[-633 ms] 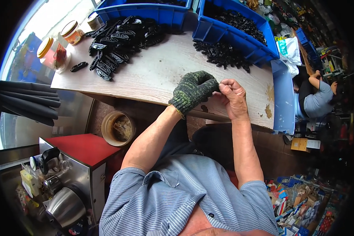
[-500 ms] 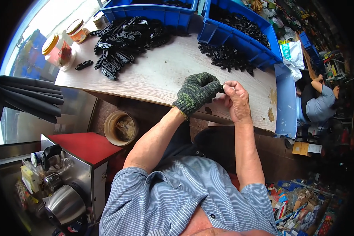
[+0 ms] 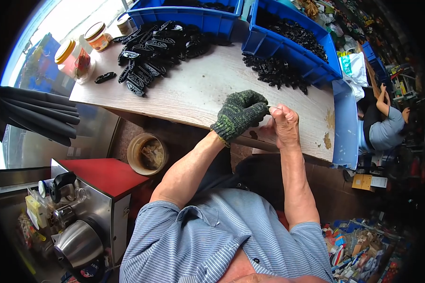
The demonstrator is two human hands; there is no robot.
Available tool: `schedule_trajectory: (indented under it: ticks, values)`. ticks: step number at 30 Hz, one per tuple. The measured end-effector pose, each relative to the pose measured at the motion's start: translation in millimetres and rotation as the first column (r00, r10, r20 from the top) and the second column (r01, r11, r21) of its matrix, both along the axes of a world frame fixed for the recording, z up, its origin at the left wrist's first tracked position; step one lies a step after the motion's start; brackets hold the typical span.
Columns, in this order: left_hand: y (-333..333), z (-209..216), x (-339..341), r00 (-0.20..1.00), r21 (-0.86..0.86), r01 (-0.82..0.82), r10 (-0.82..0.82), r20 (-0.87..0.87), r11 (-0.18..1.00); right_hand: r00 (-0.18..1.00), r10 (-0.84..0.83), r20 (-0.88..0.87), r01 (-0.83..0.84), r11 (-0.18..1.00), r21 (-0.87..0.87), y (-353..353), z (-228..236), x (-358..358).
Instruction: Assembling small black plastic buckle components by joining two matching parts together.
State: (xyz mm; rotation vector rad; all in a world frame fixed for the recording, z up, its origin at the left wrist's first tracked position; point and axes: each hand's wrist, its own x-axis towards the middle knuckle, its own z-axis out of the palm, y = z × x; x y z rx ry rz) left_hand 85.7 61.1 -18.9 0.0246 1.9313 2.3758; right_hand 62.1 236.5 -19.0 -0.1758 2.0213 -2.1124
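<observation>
Dark folded cloth (image 3: 38,113) hangs beyond the near left corner of the desk (image 3: 198,80). Two lidded jars (image 3: 75,61) and a smaller container (image 3: 124,24) line the desk's left edge; below, off the desk, are a steel kettle (image 3: 82,244) and a red-topped cabinet (image 3: 101,175). A lone black piece (image 3: 105,77) lies just inside that corner, beside a heap of long black pieces (image 3: 144,56) (several with pale outlines on top). A round bucket (image 3: 148,154) stands on the floor before the near edge. Behind the heap, a blue bin (image 3: 189,21) sits at the far edge.

The gloved left hand (image 3: 240,114) is over the near edge, right of its middle, fingers curled inward; I cannot tell what it holds or how tightly it is closed. A dark sliver (image 3: 270,109) shows between the two hands, too small to identify. The bare right hand (image 3: 287,126) is bent in toward it, thumb near the forefinger; its grip cannot be told either. Beyond, small black parts (image 3: 276,72) lie against a second blue bin (image 3: 293,40) near the far right corner. A pale blue panel (image 3: 345,125) borders the right edge; past it another person (image 3: 386,129) bends forward.
</observation>
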Motion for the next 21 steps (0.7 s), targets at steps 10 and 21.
schedule_trajectory:
  ticks: [10, 21]
  values:
    - [-56, -3, -36, 0.728, -0.682, -0.679, 0.124, -0.674, 0.272, 0.986, -0.148, 0.081, 0.165, 0.946, -0.278, 26, 3, -2]
    - [-110, -16, -70, 0.785, -0.773, -0.606, 0.016, -0.619, -0.19, 0.67, -0.72, 0.181, 0.739, 0.671, -0.069, 129, 9, -50]
